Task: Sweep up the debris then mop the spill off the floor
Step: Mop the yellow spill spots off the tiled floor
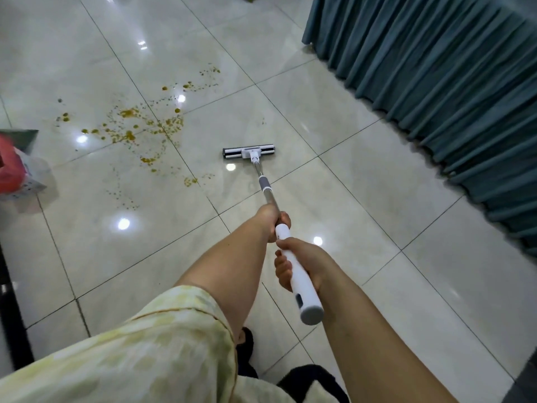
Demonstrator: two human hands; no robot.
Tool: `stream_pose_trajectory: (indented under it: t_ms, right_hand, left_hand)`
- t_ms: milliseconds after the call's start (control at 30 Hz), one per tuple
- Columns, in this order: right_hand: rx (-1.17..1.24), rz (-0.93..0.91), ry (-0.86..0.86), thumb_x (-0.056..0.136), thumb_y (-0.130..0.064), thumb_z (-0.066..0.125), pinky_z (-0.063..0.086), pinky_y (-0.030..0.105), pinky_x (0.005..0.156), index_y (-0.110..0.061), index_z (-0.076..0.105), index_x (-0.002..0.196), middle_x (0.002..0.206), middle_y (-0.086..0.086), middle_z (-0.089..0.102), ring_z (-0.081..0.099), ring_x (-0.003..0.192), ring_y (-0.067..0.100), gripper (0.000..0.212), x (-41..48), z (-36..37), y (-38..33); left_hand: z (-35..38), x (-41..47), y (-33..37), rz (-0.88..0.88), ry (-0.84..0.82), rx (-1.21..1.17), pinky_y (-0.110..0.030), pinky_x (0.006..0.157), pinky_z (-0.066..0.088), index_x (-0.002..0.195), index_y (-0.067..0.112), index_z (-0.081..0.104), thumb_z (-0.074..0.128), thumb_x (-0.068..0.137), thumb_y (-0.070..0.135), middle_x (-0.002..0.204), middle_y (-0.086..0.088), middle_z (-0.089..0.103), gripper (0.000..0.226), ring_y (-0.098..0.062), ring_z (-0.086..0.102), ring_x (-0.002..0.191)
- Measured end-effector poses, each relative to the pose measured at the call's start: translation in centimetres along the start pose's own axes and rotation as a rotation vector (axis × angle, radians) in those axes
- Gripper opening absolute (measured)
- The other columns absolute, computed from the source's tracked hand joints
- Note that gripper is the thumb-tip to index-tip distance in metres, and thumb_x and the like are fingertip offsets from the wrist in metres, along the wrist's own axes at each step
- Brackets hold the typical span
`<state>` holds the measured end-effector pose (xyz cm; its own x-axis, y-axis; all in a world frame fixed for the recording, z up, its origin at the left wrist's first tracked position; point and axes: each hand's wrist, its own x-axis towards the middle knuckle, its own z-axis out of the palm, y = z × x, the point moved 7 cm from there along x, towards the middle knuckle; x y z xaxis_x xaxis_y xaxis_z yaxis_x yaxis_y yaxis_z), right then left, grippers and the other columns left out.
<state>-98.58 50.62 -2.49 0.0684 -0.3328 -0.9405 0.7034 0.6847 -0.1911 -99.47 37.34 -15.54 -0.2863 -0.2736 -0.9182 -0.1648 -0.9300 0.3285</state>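
Observation:
A white mop [263, 181] with a metal pole reaches forward over the glossy tiled floor [363, 184]. Its flat head [249, 153] rests on a tile at centre, to the right of the spill. My left hand [273, 218] grips the pole higher up, and my right hand [299, 264] holds the white handle near its grey end cap. The spill [136, 126] is a scatter of yellow-brown drops and smears across the tiles at the left and far centre, apart from the mop head.
A teal curtain [441, 82] hangs along the right side down to the floor. At the left edge sits a red and white bag [20, 173] beside a dark dustpan-like shape [24, 138]. A dark furniture leg [11, 309] stands at the lower left.

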Motion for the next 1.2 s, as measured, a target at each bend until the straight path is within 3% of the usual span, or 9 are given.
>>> stream_pose_trajectory:
  t_ms: [267, 467, 700, 800, 967, 1200]
  right_hand:
    - [-0.007, 0.012, -0.025, 0.092, -0.02, 0.057, 0.038, 0.016, 0.032, -0.007, 0.048, 0.072, 0.052, 0.002, 0.046, 0.043, 0.031, 0.011, 0.025, 2.7, 3.6, -11.7]
    - [-0.057, 0.024, -0.072, 0.092, -0.019, 0.056, 0.039, 0.016, 0.033, -0.008, 0.047, 0.077, 0.056, 0.002, 0.045, 0.043, 0.032, 0.011, 0.02, 7.1, 4.4, -22.6]
    - [-0.172, 0.033, -0.068, 0.091, -0.017, 0.055, 0.037, 0.017, 0.034, -0.009, 0.046, 0.079, 0.055, 0.003, 0.045, 0.041, 0.035, 0.012, 0.017, 12.3, 2.6, -35.4]
    - [-0.2, 0.03, -0.076, 0.09, -0.017, 0.055, 0.036, 0.017, 0.035, -0.01, 0.045, 0.078, 0.053, 0.003, 0.044, 0.04, 0.036, 0.012, 0.018, 14.4, 2.2, -39.4]
    - [-0.257, 0.047, -0.082, 0.09, -0.014, 0.053, 0.036, 0.017, 0.035, -0.01, 0.044, 0.082, 0.053, 0.002, 0.043, 0.038, 0.037, 0.012, 0.013, 16.3, 1.9, -41.2]
    - [-0.294, 0.03, -0.129, 0.089, -0.004, 0.045, 0.035, 0.017, 0.036, -0.011, 0.041, 0.086, 0.057, 0.002, 0.04, 0.038, 0.038, 0.011, 0.009, 14.1, 1.0, -37.0]
  left_hand:
    - [2.4, 3.8, 11.3, 0.029, 0.025, -0.063, -0.019, 0.049, 0.026, 0.068, 0.015, 0.037, 0.032, 0.094, 0.044, 0.045, 0.002, 0.041, 0.04, -0.012, 0.035, 0.042]
    - [6.1, 9.4, 20.7, 0.076, -0.016, -0.177, -0.019, 0.049, 0.026, 0.072, 0.013, 0.04, 0.044, 0.092, 0.053, 0.05, 0.002, 0.043, 0.044, -0.011, 0.035, 0.041]
    - [12.2, 15.0, 29.6, 0.02, -0.076, -0.412, -0.011, 0.03, 0.028, 0.076, 0.011, 0.04, 0.041, 0.098, 0.025, 0.046, 0.001, 0.038, 0.026, -0.008, 0.035, 0.028]
    - [13.7, 17.2, 32.5, 0.0, -0.062, -0.454, -0.01, 0.031, 0.027, 0.076, 0.009, 0.042, 0.041, 0.098, 0.029, 0.049, 0.001, 0.037, 0.03, -0.009, 0.033, 0.028]
    - [14.4, 19.1, 34.0, -0.02, -0.096, -0.504, -0.012, 0.031, 0.03, 0.083, 0.005, 0.049, 0.04, 0.1, 0.041, 0.045, 0.0, 0.041, 0.041, -0.01, 0.036, 0.029]
    - [13.4, 16.9, 29.7, 0.018, -0.136, -0.553, -0.012, 0.033, 0.032, 0.076, 0.007, 0.044, 0.045, 0.098, 0.045, 0.046, -0.001, 0.042, 0.043, -0.01, 0.038, 0.029]
